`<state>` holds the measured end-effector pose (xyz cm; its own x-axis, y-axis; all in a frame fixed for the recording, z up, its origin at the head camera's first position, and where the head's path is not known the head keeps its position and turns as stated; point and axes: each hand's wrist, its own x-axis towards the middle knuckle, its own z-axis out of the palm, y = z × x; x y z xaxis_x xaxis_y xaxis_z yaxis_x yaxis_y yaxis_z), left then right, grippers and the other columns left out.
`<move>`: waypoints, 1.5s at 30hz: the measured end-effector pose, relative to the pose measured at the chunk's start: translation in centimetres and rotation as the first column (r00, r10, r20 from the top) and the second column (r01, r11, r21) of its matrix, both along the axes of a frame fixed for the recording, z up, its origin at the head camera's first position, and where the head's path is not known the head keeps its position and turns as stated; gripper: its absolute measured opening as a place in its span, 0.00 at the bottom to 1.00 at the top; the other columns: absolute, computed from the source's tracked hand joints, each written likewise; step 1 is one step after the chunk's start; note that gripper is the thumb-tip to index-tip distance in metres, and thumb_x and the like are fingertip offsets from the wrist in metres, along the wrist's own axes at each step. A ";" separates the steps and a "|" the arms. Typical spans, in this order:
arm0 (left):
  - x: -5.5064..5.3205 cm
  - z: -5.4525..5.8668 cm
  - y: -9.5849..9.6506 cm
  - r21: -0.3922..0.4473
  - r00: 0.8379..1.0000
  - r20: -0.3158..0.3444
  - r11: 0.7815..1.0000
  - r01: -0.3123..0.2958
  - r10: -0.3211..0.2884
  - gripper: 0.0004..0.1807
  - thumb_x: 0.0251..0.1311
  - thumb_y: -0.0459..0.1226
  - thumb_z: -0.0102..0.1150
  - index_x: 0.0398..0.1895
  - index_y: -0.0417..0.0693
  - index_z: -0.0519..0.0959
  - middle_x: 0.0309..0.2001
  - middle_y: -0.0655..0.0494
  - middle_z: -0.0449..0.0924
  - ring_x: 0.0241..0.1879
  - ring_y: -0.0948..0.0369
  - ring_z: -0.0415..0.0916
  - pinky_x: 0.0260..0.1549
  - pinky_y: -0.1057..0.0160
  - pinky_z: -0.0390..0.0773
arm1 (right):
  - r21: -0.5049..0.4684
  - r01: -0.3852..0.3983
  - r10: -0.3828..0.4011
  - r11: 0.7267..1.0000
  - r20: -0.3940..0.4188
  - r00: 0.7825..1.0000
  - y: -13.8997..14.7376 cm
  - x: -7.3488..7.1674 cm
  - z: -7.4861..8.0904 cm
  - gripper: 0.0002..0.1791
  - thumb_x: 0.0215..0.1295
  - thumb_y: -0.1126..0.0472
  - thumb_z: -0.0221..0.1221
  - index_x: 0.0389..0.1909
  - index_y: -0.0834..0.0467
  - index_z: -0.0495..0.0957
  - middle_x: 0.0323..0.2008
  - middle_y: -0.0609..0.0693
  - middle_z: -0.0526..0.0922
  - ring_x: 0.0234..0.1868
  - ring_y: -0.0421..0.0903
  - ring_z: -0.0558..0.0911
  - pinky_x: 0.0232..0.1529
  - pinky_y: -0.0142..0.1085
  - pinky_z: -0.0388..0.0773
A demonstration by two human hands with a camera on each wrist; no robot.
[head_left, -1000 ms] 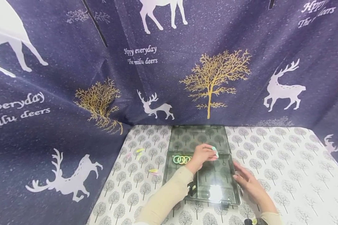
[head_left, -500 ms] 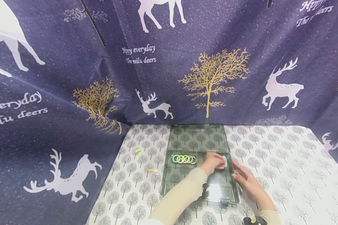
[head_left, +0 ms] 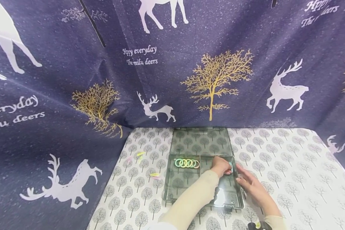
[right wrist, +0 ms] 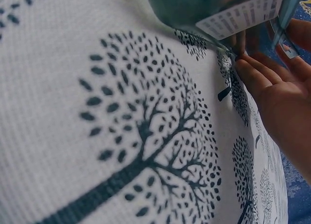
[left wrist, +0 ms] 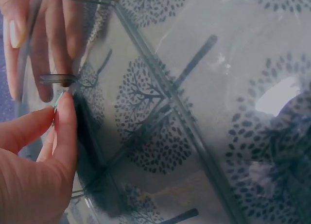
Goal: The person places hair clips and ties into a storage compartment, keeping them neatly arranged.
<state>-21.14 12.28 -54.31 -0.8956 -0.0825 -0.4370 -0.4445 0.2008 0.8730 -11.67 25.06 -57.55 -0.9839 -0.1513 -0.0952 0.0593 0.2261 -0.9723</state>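
My left hand (head_left: 220,166) reaches into the right compartment of a smoky see-through box (head_left: 178,188). Between thumb and fingers it pinches a small mint-green hair clip (head_left: 231,167) beside the right wall. Only the clip's thin edge shows in the left wrist view, so its shape is hard to make out. Fingers extended, my right hand (head_left: 251,185) rests against the outside of that wall; in the right wrist view its fingers touch the box's lower edge. Several linked pastel rings (head_left: 187,163) lie in the left compartment.
The box's lid (head_left: 201,140) lies folded back behind it. Left of the box, yellow hair clips (head_left: 154,174) and pink hair clips (head_left: 129,159) lie on the tree-print tablecloth (head_left: 281,159). A dark deer-print curtain (head_left: 172,80) hangs behind and at the left.
My left hand has moved right and down into the right compartment with the mint-green hair clip, uncovering the row of rings. The right hand stays against the box wall.
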 end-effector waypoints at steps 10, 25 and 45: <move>-1.6 -2.5 0.5 0.001 0.998 0.065 1.000 0.008 -0.008 0.11 0.34 0.14 0.65 0.15 0.32 0.74 0.09 0.42 0.75 0.12 0.51 0.79 0.11 0.65 0.82 | 0.022 0.025 -0.025 0.999 0.016 1.000 -0.3 0.1 0.1 0.36 0.71 0.55 0.53 0.75 0.55 0.50 0.74 0.63 0.47 0.70 0.70 0.51 0.65 0.63 0.56; -0.3 -0.8 0.1 -0.025 0.999 0.007 0.999 -0.037 0.037 0.14 0.39 0.16 0.66 0.15 0.38 0.73 0.13 0.43 0.78 0.21 0.48 0.83 0.17 0.65 0.85 | 0.009 0.001 -0.001 1.000 0.010 1.000 -0.1 -0.1 0.0 0.36 0.72 0.56 0.52 0.75 0.56 0.49 0.75 0.63 0.45 0.70 0.71 0.49 0.65 0.62 0.56; 0.4 0.7 -2.4 0.102 0.995 -0.016 0.990 0.102 -0.101 0.06 0.44 0.17 0.62 0.23 0.31 0.82 0.17 0.46 0.81 0.19 0.57 0.82 0.21 0.65 0.86 | 0.008 0.009 -0.009 1.000 0.017 1.000 -0.2 -0.1 0.1 0.35 0.72 0.57 0.52 0.75 0.56 0.49 0.75 0.63 0.44 0.71 0.69 0.50 0.64 0.62 0.59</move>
